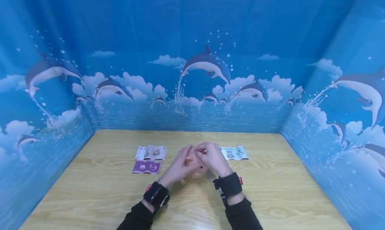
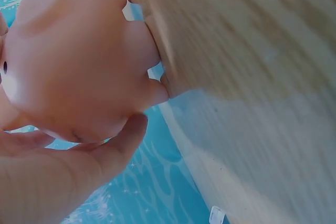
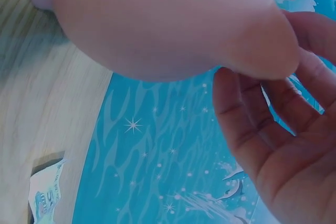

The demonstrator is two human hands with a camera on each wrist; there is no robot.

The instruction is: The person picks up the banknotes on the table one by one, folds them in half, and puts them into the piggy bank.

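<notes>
A pink piggy bank (image 1: 198, 173) stands on the table with its face and dark eyes toward me. My left hand (image 1: 178, 167) holds it by one side, fingers reaching up to the top. In the left wrist view, the thumb (image 2: 128, 137) lies against the round body. At the top, my right hand (image 1: 213, 157) has its fingers bent and touching around an ear. The right wrist view shows the fingers (image 3: 231, 108) curled beside the ear (image 3: 268, 51). Whether something sits between the fingertips is hidden.
Left of the piggy bank, a pale banknote (image 1: 151, 152) lies behind a purple banknote (image 1: 146, 167). A blue-green banknote (image 1: 236, 152) lies behind and right of my right hand. A blue dolphin-print curtain (image 1: 192, 116) encloses the wooden table (image 1: 90, 196) at the back and sides.
</notes>
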